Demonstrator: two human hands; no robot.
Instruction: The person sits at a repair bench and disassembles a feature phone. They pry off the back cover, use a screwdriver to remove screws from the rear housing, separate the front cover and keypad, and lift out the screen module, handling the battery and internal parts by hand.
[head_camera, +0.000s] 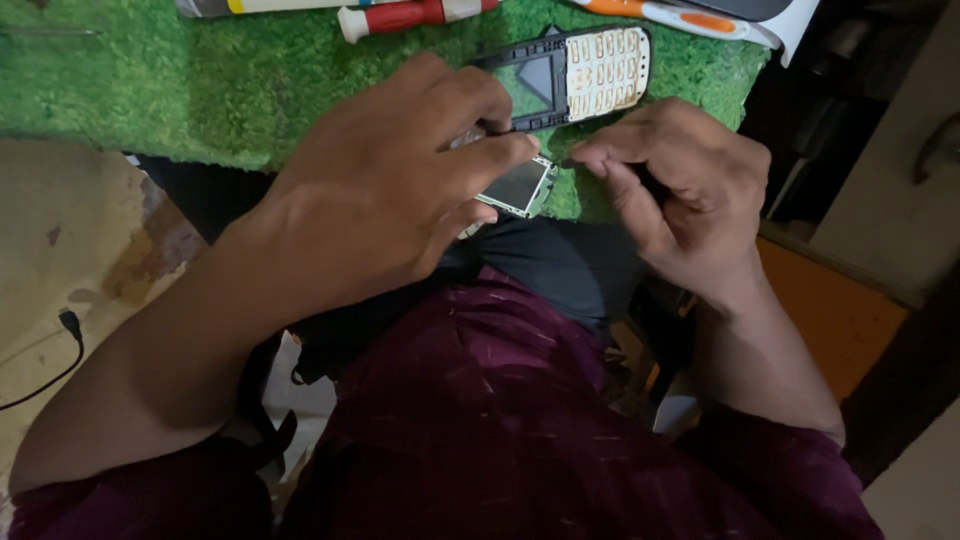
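the phone's front shell (585, 75) already lies off on the green mat (150, 90), left hand (385, 195) pinching its bare screen module (517, 187), right hand (680, 190) curled narrow beside it.

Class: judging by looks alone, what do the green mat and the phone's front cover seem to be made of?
Green mat: probably synthetic turf, matte, with short fuzzy fibres like grass.
Front cover: seemingly hard black plastic, moulded frame with a cut-out window; its pale keys look rubbery or plastic, hard to say.
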